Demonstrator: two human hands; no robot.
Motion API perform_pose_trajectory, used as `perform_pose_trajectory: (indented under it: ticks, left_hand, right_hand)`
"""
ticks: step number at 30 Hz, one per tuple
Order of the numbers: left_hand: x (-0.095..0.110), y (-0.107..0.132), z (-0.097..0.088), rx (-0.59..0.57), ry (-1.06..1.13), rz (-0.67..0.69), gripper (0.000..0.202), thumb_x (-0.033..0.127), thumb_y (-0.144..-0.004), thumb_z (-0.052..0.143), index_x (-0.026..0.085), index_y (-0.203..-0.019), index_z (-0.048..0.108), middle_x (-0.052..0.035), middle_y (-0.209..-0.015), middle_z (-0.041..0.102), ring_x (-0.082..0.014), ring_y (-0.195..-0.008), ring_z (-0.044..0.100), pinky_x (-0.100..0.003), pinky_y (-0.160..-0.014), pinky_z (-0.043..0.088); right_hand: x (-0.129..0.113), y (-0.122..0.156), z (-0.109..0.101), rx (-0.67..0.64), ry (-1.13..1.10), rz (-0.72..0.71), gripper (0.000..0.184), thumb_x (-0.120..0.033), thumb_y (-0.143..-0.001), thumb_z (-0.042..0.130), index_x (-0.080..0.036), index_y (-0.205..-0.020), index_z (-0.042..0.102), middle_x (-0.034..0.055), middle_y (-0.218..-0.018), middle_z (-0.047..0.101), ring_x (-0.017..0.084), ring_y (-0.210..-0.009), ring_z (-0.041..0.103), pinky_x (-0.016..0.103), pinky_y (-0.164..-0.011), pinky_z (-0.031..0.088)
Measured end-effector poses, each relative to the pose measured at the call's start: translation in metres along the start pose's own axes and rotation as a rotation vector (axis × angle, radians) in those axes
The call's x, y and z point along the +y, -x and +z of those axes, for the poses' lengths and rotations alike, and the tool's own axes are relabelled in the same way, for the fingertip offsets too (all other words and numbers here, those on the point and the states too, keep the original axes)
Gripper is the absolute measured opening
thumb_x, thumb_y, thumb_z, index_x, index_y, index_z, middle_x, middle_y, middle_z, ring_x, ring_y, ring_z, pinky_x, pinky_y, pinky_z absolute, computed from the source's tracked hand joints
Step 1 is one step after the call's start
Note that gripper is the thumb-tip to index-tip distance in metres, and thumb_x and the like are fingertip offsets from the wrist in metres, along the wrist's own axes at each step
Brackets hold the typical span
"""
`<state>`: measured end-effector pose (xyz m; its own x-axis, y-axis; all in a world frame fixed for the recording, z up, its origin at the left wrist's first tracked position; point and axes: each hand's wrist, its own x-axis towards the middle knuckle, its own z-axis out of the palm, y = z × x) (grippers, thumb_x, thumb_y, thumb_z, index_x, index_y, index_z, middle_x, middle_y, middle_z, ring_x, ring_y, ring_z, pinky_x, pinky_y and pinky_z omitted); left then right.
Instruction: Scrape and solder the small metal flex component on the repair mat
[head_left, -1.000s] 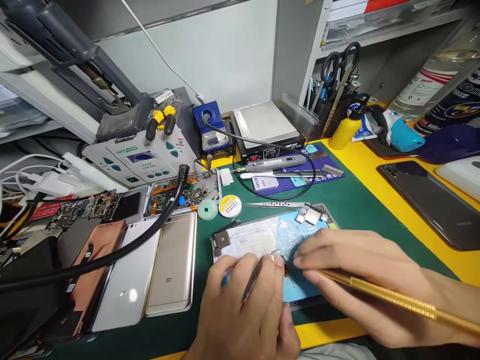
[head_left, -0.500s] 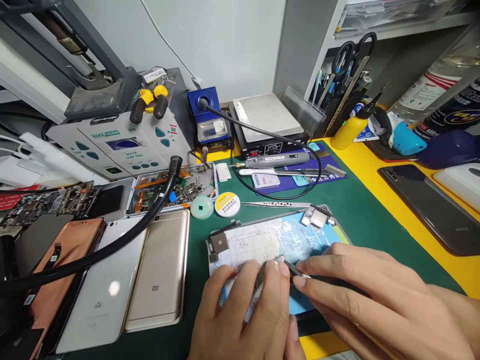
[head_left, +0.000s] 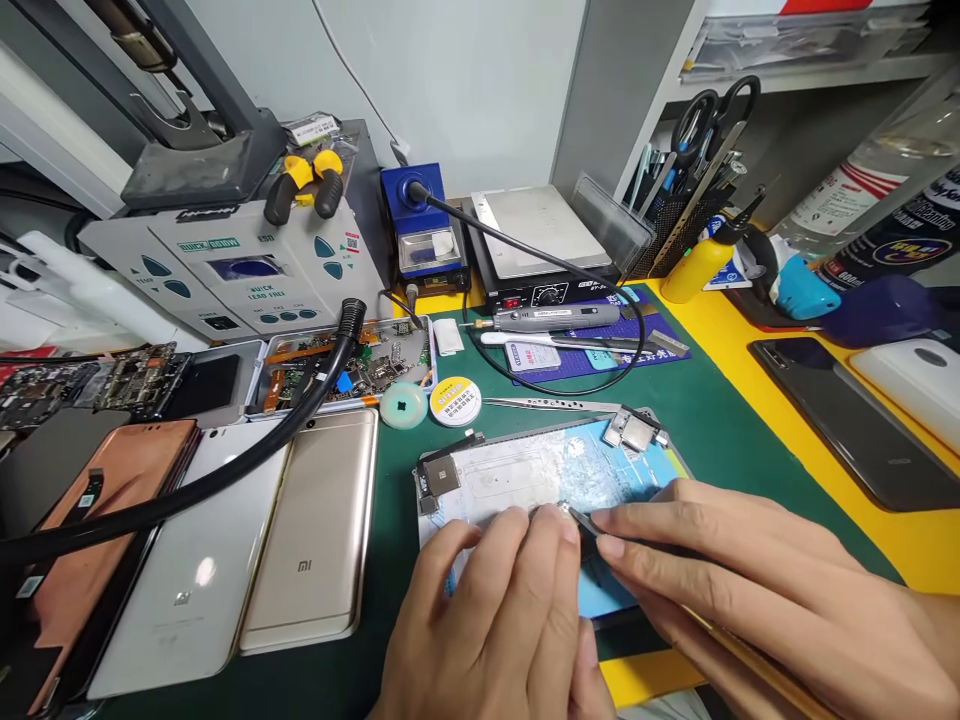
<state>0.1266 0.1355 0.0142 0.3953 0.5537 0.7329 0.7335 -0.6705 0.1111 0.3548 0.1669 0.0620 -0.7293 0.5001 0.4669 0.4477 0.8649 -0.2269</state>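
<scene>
My left hand [head_left: 499,620] curls over the lower middle of a blue and white work pad [head_left: 517,470]. Its fingers press down on a small phone part [head_left: 562,508]; only a shiny metal corner shows past the fingertips. From the right, my right hand [head_left: 750,580] pinches a slim dark-ended tool [head_left: 583,522] between thumb and fingers. The tool's tip meets or nearly meets that metal corner; its kind is mostly hidden, though a brownish shaft shows under the palm. Metal phone parts [head_left: 634,430] lie at the pad's upper right, and a black camera-like module [head_left: 439,483] at its upper left.
Tweezers [head_left: 551,404] and a round tin [head_left: 455,401] lie behind the pad. A black hose [head_left: 247,470] crosses several phones [head_left: 315,530] at left. A hot-air station [head_left: 247,270], soldering unit [head_left: 424,230] and hot plate [head_left: 540,235] stand behind. One dark phone [head_left: 847,420] lies right.
The view has shifted slightly. My right hand's tool has tilted, so more of its dark end and its brownish shaft show. My left hand stays pressed in the same spot.
</scene>
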Motion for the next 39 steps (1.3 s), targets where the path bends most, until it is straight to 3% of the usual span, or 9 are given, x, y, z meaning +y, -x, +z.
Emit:
perform_pose_trajectory:
  ticks: [4, 12, 27, 31, 39]
  left_hand:
    - [-0.004, -0.005, -0.009, -0.13, 0.017, 0.043, 0.041, 0.021, -0.085, 0.059, 0.005, -0.119, 0.075, -0.0105, -0.117, 0.081, -0.027, -0.111, 0.063, -0.044, -0.096, 0.044]
    - [-0.005, -0.007, -0.012, -0.118, 0.044, 0.033, 0.039, 0.02, -0.085, 0.061, 0.004, -0.118, 0.075, -0.0112, -0.117, 0.081, -0.0281, -0.11, 0.063, -0.047, -0.095, 0.044]
    - [-0.004, -0.007, -0.011, -0.104, 0.069, 0.042, 0.037, 0.016, -0.085, 0.063, 0.001, -0.117, 0.074, -0.0143, -0.118, 0.08, -0.0304, -0.11, 0.062, -0.048, -0.093, 0.045]
    - [-0.003, -0.007, -0.012, -0.079, 0.07, 0.043, 0.037, 0.016, -0.085, 0.063, 0.0, -0.117, 0.074, -0.0157, -0.117, 0.08, -0.0318, -0.109, 0.062, -0.049, -0.092, 0.045]
    - [0.001, -0.003, -0.006, 0.012, 0.088, 0.015, 0.034, 0.016, -0.086, 0.061, 0.001, -0.113, 0.075, -0.0161, -0.113, 0.08, -0.0332, -0.108, 0.064, -0.05, -0.092, 0.045]
  right_hand:
    - [0.002, 0.006, -0.001, -0.062, -0.019, 0.007, 0.035, -0.008, -0.089, 0.068, -0.009, -0.124, 0.071, 0.0179, -0.114, 0.079, 0.025, -0.095, 0.078, 0.031, -0.081, 0.066]
    - [0.0, -0.002, 0.005, 0.064, -0.092, 0.027, 0.025, -0.007, -0.088, 0.066, -0.01, -0.112, 0.074, 0.0164, -0.101, 0.08, 0.023, -0.084, 0.078, 0.03, -0.069, 0.065]
    - [-0.003, -0.001, 0.012, 0.126, -0.073, 0.073, 0.032, -0.003, -0.085, 0.067, -0.016, -0.114, 0.071, 0.012, -0.099, 0.079, 0.022, -0.083, 0.077, 0.032, -0.075, 0.065]
    - [-0.002, -0.004, 0.012, 0.147, -0.098, 0.041, 0.03, -0.001, -0.083, 0.068, -0.012, -0.11, 0.072, 0.0146, -0.095, 0.079, 0.022, -0.082, 0.077, 0.03, -0.071, 0.065]
    - [0.001, -0.014, 0.006, 0.259, -0.334, 0.215, 0.029, 0.002, -0.084, 0.066, -0.018, -0.103, 0.077, 0.0077, -0.089, 0.08, 0.016, -0.079, 0.078, 0.022, -0.072, 0.063]
